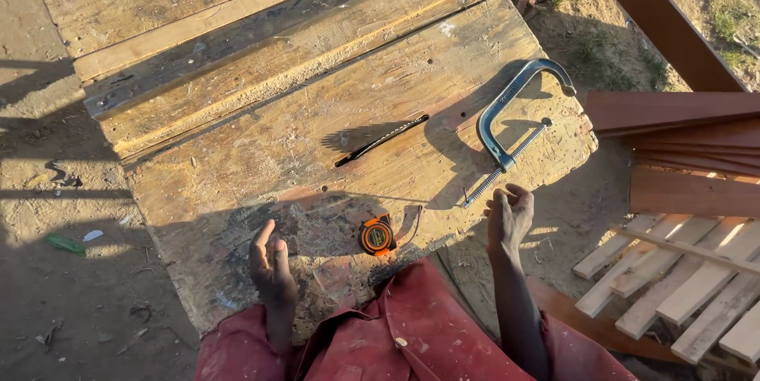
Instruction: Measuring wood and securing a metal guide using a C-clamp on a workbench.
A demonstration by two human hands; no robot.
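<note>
- Right hand [509, 219], open and empty, hovers just below the C-clamp [514, 124] lying at the workbench [261, 151] edge; reaching looks underway.
- Left hand [271, 264], open, rests left of the tape measure [377, 235].
- Next calls for gripping the clamp's screw.

Bare worktop [261, 151] lies open across the middle of the frame. Toward the right, a C-clamp [511, 124] and a thin black strip [381, 140] block passage. An orange tape measure [377, 235] sits between both hands near the lower edge.
</note>
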